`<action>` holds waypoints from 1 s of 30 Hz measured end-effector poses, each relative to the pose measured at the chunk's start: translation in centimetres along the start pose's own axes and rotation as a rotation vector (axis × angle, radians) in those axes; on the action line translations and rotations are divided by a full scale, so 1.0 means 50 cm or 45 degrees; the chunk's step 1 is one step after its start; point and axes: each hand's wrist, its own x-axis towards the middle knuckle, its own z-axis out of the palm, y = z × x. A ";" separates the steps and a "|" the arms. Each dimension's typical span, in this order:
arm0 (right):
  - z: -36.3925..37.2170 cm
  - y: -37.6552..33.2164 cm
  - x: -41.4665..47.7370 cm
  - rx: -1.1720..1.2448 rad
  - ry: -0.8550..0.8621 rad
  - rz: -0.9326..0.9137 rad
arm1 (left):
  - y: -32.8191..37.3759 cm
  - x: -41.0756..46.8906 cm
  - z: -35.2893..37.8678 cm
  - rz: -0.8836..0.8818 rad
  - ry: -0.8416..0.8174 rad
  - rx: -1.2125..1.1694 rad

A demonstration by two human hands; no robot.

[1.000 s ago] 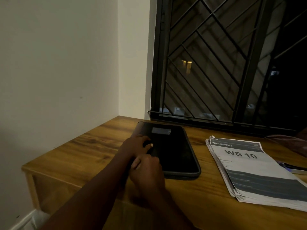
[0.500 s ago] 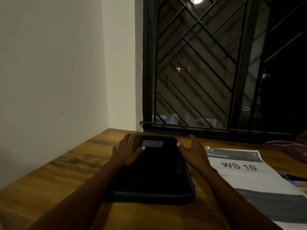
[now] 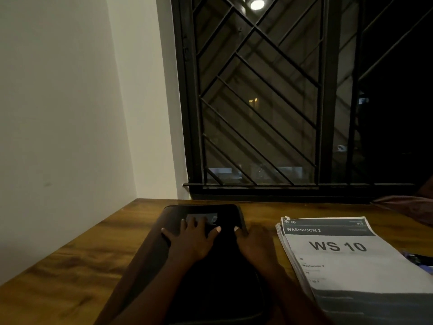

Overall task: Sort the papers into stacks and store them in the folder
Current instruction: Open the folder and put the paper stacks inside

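While the folder (image 3: pixel 201 211) is pressed under a flat left hand (image 3: pixel 189 240), the right hand (image 3: pixel 254 242) unclear in its hold, papers (image 3: pixel 346 261) alongside could be swept askew on opening.

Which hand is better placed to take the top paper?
Probably right. The right hand rests at the right edge of the folder, beside the paper stack; the left hand lies flat on the folder, farther off.

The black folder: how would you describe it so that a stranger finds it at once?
Below the black barred window stands a brown wooden table. On it, left of the white printed paper stack headed WS 10, lies the flat black folder. Unlike the papers, it is dark, round-cornered, with a grey label.
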 end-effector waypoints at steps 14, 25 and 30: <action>-0.145 0.009 -0.053 -0.261 -0.360 0.181 | 0.111 -0.133 -0.004 0.241 -0.162 -0.028; -0.180 0.029 -0.047 -0.218 -0.110 0.162 | 0.229 -0.189 -0.053 0.282 -0.321 -0.229; -0.198 0.023 -0.041 0.083 -0.055 0.142 | 0.274 -0.178 -0.104 0.276 -0.414 -0.412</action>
